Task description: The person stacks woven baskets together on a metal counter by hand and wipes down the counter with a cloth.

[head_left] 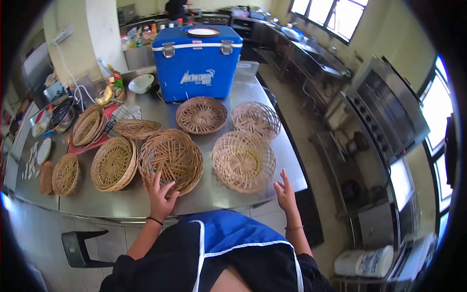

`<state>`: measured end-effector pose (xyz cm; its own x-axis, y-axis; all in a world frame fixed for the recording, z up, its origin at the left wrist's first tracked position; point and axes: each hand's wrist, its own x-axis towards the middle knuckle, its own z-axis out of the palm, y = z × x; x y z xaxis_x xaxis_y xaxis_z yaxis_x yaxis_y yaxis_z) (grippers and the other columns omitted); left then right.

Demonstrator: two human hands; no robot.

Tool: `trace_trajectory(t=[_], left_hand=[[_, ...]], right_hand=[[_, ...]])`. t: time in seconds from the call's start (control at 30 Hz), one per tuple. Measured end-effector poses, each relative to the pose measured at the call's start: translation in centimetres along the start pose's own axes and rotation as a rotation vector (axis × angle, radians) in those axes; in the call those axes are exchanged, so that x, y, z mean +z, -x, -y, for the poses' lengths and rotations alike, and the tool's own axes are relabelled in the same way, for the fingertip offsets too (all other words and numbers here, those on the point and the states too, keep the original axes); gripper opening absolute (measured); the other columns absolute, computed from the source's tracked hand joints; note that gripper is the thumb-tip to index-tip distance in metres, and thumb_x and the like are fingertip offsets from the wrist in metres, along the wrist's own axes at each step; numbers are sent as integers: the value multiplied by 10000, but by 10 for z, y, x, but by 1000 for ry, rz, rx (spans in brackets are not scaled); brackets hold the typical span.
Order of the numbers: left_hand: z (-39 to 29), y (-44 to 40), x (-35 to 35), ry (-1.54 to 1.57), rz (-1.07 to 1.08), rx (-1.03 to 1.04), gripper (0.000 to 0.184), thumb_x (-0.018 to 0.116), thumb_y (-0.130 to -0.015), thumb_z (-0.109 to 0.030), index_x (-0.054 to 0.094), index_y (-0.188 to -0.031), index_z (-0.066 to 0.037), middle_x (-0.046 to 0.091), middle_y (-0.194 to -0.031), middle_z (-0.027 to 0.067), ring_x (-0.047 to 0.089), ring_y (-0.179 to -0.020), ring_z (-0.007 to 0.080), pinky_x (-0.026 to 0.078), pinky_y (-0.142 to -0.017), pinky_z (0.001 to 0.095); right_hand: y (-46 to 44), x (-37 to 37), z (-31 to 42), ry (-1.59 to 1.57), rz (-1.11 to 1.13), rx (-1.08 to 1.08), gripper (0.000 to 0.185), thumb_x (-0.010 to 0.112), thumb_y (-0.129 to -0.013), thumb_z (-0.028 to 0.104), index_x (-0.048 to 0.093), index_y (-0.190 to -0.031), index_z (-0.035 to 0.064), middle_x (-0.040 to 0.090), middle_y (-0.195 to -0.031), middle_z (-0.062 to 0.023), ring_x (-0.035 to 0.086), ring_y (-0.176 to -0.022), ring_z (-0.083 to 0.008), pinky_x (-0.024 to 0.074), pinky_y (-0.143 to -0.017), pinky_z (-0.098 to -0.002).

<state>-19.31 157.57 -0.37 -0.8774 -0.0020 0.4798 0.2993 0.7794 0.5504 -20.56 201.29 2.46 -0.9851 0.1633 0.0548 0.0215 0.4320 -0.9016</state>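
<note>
My left hand point(162, 195) reaches over the near rim of a round woven basket point(168, 155), its fingers apart; whether it presses on the rim I cannot tell. That basket sits inside another wicker basket. My right hand point(286, 193) is held open past the table's near edge, to the right of an open-weave basket point(243, 163), and holds nothing. Behind that one lie another openwork basket point(256, 120) and a darker brown basket point(201, 116). To the left are a stack of oval baskets point(114, 164), a smaller oval basket point(66, 175) and a shallow basket point(137, 128).
A blue cooler box point(198, 68) stands at the back of the steel table point(214, 200). Left of it are a white bowl point(141, 84) and more baskets point(88, 125) on a red board. A black stool point(83, 249) is at lower left. One person point(176, 9) stands far back.
</note>
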Motion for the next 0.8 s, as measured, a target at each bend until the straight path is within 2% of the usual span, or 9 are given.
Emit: trace_trajectory(t=[0.07, 0.1, 0.2, 0.23, 0.3, 0.37, 0.53, 0.8], left_hand=[[-28, -3, 1, -197, -58, -126, 465, 676, -766, -347, 616, -1181, -147, 252, -1478, 222, 215, -1365, 419, 130, -1080, 599], [-30, -1, 6, -244, -64, -193, 629, 685, -757, -319, 490, -1326, -135, 139, -1509, 246, 117, -1397, 417, 126, -1093, 574], [-42, 3, 16, -171, -247, -318, 740, 688, -760, -275, 370, -1407, -113, 130, -1502, 270, 102, -1396, 430, 133, -1104, 545], [-41, 7, 21, -99, -263, -377, 822, 688, -761, -245, 268, -1449, -83, 125, -1496, 288, 114, -1390, 440, 129, -1109, 532], [-40, 8, 26, -62, -287, -441, 831, 679, -769, -247, 244, -1455, -71, 126, -1497, 284, 131, -1386, 441, 138, -1112, 514], [-34, 9, 32, -110, -281, -454, 840, 654, -786, -263, 204, -1462, -48, 126, -1499, 279, 161, -1378, 438, 147, -1114, 501], [-41, 2, 32, -186, -243, -493, 804, 607, -817, -316, 208, -1463, -50, 126, -1506, 267, 178, -1374, 433, 148, -1116, 498], [-43, 1, 31, -219, -221, -505, 754, 573, -838, -368, 264, -1444, -43, 155, -1503, 253, 188, -1374, 419, 171, -1118, 472]], right_hand=[[-42, -6, -10, 84, 108, 75, 679, 589, -905, 150, 221, -1473, 106, 431, -1378, -217, 603, -1034, -242, 501, -843, -340], [-58, -1, -18, 130, 66, 18, 568, 593, -904, 204, 360, -1406, 72, 592, -1175, -188, 648, -823, -183, 532, -682, -305], [-97, 1, -7, -38, 352, 262, 436, 608, -887, 225, 507, -1258, 18, 659, -884, -107, 619, -639, -152, 509, -553, -264], [-104, 4, -4, -71, 398, 263, 394, 606, -885, 221, 531, -1212, 15, 649, -842, -88, 604, -611, -141, 497, -524, -257], [-119, 10, 2, -135, 476, 256, 317, 602, -881, 215, 577, -1120, 9, 630, -759, -52, 573, -553, -118, 472, -466, -243], [-130, 12, 0, -162, 552, 268, 308, 594, -879, 201, 582, -1118, 7, 630, -770, -53, 576, -565, -116, 476, -473, -242], [-147, 15, 0, -357, 646, 367, 275, 562, -872, 154, 597, -1107, 17, 632, -790, -43, 582, -602, -110, 483, -509, -227], [-185, -14, 34, -300, 594, 203, 248, 561, -870, 179, 629, -1020, -6, 626, -797, -15, 572, -673, -96, 466, -591, -248]])
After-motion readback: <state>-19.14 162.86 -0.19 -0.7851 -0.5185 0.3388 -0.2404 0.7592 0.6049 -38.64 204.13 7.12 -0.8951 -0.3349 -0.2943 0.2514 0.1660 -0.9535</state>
